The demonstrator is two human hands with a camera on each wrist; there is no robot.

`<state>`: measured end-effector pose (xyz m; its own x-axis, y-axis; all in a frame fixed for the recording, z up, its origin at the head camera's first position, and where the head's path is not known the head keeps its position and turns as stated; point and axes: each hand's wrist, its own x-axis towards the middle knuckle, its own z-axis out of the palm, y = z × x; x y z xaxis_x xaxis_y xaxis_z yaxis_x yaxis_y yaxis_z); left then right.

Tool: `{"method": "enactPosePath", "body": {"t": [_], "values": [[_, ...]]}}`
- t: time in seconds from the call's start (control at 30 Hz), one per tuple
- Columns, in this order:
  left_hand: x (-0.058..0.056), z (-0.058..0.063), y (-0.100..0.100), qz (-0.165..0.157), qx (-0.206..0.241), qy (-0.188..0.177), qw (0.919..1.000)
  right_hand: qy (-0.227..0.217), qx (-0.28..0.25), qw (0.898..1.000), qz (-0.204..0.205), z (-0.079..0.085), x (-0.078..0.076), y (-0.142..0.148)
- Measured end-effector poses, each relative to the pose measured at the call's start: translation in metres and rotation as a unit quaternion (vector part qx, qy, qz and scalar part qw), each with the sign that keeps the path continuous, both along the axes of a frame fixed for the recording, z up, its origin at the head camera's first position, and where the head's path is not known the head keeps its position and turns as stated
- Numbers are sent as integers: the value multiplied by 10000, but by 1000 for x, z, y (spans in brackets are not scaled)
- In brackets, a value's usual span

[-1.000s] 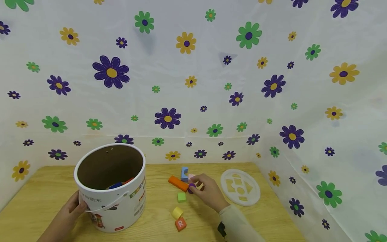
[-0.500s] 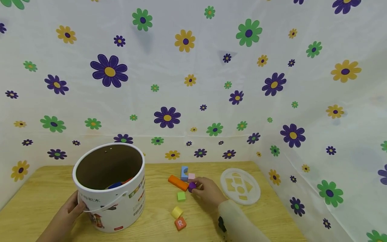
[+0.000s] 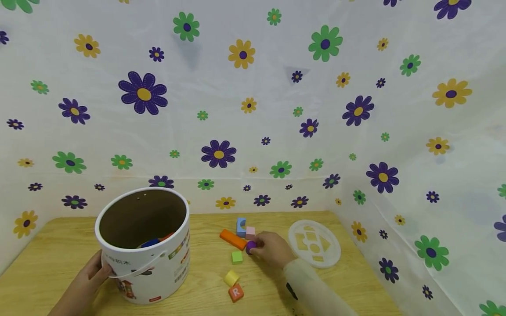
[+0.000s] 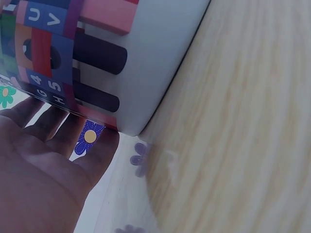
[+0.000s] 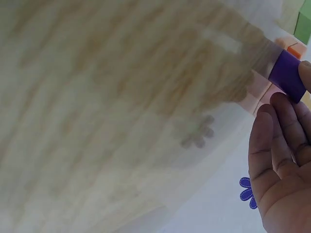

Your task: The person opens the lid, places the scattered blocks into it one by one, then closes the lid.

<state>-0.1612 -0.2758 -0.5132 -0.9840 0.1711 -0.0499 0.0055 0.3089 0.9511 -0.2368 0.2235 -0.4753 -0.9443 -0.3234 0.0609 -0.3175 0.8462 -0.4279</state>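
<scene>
My left hand (image 3: 92, 274) rests against the left side of a white bucket (image 3: 152, 272) with printed pictures of blocks and a thin white handle. In the left wrist view its fingers (image 4: 99, 153) lie fairly straight along the bucket's printed wall. Blue and red blocks (image 3: 152, 242) show inside. At the table's middle, my right hand (image 3: 273, 249) pinches a purple cylinder block (image 3: 251, 247) between thumb and fingers. Right beside that block lie an orange bar (image 3: 233, 239) and a pink cube (image 3: 250, 232); a blue arch block (image 3: 241, 227) stands behind them.
Nearer the front are a green cube (image 3: 236, 257), a yellow cylinder (image 3: 231, 278) and a red block marked R (image 3: 236, 292). A white round lid with shaped cut-outs (image 3: 332, 245) lies right of my right hand. Flower-patterned sheeting (image 3: 276, 92) rises behind the wooden table (image 3: 205, 289).
My right hand has shifted slightly right, and the pink cube behind it has come into fuller view. The purple cylinder stays at its fingertips. My left hand and the bucket have hardly moved.
</scene>
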Motion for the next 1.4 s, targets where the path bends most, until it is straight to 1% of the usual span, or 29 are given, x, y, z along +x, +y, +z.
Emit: {"method": "enactPosePath", "body": {"t": [0.07,0.17,0.23,0.3,0.43,0.57,0.7,0.8,0.87,0.93,1.03,1.13,1.27,1.4], "values": [[0,2,1,7,-77,-181,9998,-83,3,10000,-37,0,1,-1],[-1,6,3,16,-37,-611,9981,-158,9,9998,-89,0,3,-2],[-1,9,4,6,59,-776,9970,-160,19,9998,-106,-1,4,-3],[0,10,5,4,61,-694,9976,-163,29,9998,-131,-1,5,-3],[2,8,4,-3,34,-299,9995,-121,21,9999,-111,-1,7,-4],[1,6,5,7,154,-177,9997,-20,20,10000,-59,-2,7,-3],[1,5,4,7,110,-133,9999,-19,-40,10000,-61,-1,8,-4],[0,6,3,-10,-33,-211,9998,-28,-96,9999,-66,2,10,-6],[0,6,2,-42,-124,-247,9996,144,-213,9997,-44,5,12,-9],[-1,6,1,-30,-189,-286,9994,489,-433,9979,-54,8,13,-13],[-1,4,0,-62,-57,-261,9996,1113,-998,9888,-26,21,15,-23],[0,4,0,-28,30,-302,9995,1603,-1642,9732,147,38,15,-38],[-1,7,1,-12,-71,-368,9993,1925,-2354,9508,600,64,14,-62],[-2,9,0,-42,-238,-395,9989,2154,-2859,9278,1051,86,19,-89]]}}
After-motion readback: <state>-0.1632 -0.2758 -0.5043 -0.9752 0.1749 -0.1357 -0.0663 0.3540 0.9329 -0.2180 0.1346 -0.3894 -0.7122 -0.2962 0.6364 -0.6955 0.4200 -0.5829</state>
